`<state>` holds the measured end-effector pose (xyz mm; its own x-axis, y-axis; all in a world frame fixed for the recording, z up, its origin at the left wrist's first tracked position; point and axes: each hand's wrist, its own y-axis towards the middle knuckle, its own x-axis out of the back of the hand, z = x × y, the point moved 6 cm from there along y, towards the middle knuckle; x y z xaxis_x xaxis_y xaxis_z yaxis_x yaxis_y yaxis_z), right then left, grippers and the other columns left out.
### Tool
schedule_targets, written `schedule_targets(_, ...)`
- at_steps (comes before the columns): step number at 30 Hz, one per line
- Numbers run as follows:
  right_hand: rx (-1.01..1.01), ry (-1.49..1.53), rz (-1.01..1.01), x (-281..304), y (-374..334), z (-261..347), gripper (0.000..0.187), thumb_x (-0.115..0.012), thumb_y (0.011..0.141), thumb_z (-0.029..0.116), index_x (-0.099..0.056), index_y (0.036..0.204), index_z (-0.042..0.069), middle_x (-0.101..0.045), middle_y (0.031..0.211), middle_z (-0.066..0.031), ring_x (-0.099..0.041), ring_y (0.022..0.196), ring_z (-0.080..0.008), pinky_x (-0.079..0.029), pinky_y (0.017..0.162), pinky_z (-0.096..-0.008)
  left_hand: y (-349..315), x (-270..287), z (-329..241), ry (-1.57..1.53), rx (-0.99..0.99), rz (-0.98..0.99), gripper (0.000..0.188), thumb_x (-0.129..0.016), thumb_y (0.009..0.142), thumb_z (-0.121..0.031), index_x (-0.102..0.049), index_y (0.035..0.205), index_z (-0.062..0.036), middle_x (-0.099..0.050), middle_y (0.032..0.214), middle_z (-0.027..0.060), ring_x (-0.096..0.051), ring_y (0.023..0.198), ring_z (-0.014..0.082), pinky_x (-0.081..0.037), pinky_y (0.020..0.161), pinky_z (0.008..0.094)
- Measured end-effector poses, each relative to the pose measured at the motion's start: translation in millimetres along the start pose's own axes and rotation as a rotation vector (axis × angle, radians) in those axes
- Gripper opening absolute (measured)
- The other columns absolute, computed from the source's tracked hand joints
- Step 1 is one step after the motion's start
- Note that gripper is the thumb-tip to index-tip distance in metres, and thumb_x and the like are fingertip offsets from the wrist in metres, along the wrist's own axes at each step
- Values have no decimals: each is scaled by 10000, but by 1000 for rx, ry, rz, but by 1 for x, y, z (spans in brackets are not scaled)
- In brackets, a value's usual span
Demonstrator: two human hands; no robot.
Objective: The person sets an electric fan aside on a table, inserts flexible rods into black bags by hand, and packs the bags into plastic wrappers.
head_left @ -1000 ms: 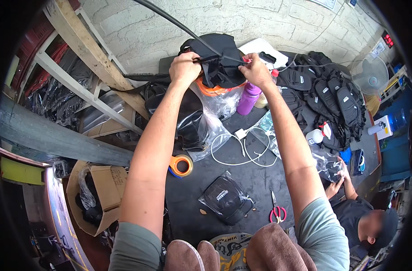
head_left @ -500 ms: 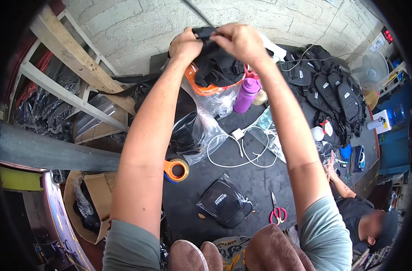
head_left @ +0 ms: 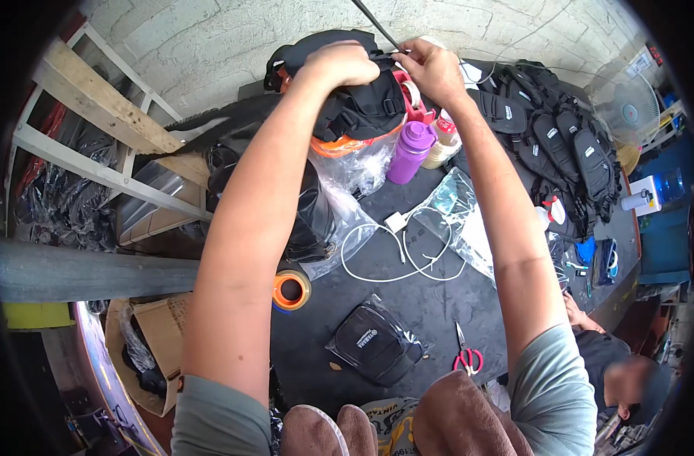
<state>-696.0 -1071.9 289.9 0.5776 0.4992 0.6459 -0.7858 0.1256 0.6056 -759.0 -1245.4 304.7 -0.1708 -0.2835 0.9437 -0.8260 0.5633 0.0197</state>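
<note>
At the far side of the table, my left hand (head_left: 341, 64) is closed on a black strap beside a heap of black bags (head_left: 362, 110). Just to its right, the fingers of my right hand (head_left: 432, 74) pinch a thin dark strap. A long dark cord or strap (head_left: 373, 24) slants down from above to these fingers; whether it is the same piece I cannot tell. The bags lie over an orange-rimmed container (head_left: 335, 148) wrapped in clear plastic. Close below my right hand stand a purple bottle (head_left: 411, 156) and a red tape dispenser (head_left: 414, 106).
A plastic-wrapped black pouch (head_left: 373, 338), red-handled scissors (head_left: 467, 357), an orange tape roll (head_left: 291, 290) and a white cable (head_left: 370, 275) lie on the dark table (head_left: 408, 304). Black backpacks (head_left: 552, 137) pile up at right. A co-worker (head_left: 613, 372) sits at lower right.
Both my hands have shifted right, my left hand now turned over the strap. The black piece between them has dropped from view, and more of the bag heap shows. The co-worker's hand has moved nearer.
</note>
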Motion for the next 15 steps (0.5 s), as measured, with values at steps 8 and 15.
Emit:
schedule_targets(8,-290,897,54,-10,-63,14,310,-780,847,118,-556,1019,-6,-750,1001,-128,-700,873,-150,-566,812,-290,-24,-28,-7,-742,102,262,177,-581,886,-233,-696,811,-122,-448,599,-79,-331,513,85,-258,497,315)
schedule_targets(15,-394,449,255,-8,-74,7,569,-963,721,413,-736,985,-37,-752,846,-84,-705,754,-143,-586,714,-300,-10,-57,-11,-725,37,122,171,-574,812,-145,-640,705,-29,-544,622,4,-459,560,118,-359,531,348)
